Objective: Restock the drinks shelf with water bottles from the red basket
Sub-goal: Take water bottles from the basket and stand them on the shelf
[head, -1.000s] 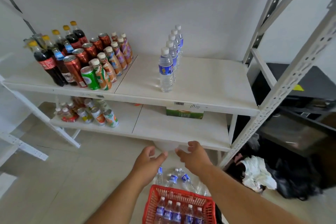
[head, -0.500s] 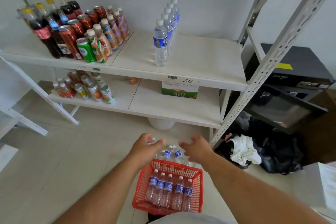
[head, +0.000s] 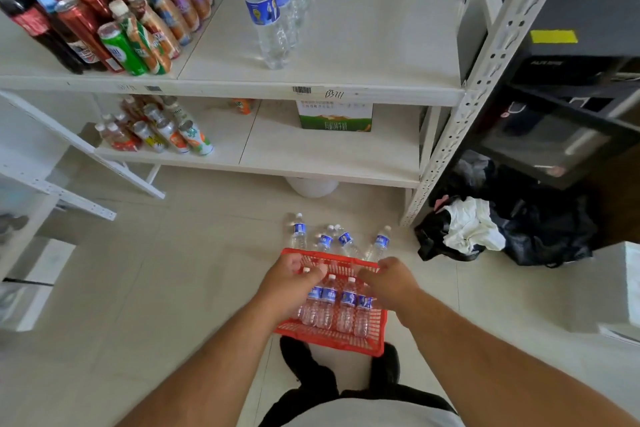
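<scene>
Water bottles lie in the red basket beneath both loosely curled hands, gripping nothing.

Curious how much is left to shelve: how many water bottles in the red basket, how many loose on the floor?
Bottles in the red basket: 4 showing, maybe more hidden
Loose bottles on the floor: 4
Total: 8 visible

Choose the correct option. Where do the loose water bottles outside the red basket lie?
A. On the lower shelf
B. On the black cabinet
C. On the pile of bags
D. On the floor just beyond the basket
D: four loose water bottles lie on the floor tiles just beyond the far rim of the red basket.
</scene>
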`<state>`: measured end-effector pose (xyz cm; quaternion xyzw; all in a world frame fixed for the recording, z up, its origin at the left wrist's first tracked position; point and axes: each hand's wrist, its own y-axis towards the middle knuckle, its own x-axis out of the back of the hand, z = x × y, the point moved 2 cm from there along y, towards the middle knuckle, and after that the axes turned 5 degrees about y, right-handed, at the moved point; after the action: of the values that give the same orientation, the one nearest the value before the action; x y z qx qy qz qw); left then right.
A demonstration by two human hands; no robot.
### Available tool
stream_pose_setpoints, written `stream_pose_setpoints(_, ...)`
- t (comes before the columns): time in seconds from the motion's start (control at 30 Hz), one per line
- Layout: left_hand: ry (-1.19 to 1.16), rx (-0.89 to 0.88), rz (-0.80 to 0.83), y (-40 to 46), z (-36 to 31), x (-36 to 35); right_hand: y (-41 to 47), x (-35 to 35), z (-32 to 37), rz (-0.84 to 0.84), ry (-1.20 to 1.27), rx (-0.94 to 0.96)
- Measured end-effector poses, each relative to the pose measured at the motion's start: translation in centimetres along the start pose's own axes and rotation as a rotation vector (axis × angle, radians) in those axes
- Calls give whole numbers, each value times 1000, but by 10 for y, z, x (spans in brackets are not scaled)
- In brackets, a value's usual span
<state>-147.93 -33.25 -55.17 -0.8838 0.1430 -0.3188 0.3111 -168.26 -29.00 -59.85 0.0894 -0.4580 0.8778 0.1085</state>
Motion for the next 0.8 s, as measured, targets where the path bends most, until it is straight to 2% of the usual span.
stream_pose_setpoints(0.27,19,16,57,28,12,4,1,-8,1,-38,67,-41)
stream_pose_setpoints(0.47,14,33,122,72,42,35,13,-42,5,-88,114,-193)
stream_pose_setpoints(0.63,19,79,224,122,77,49,40,-76,-5,-157,42,-261)
stream_pose_setpoints(0.8,47,120,268,158,103,39,80,-104,-22,-109,38,-304)
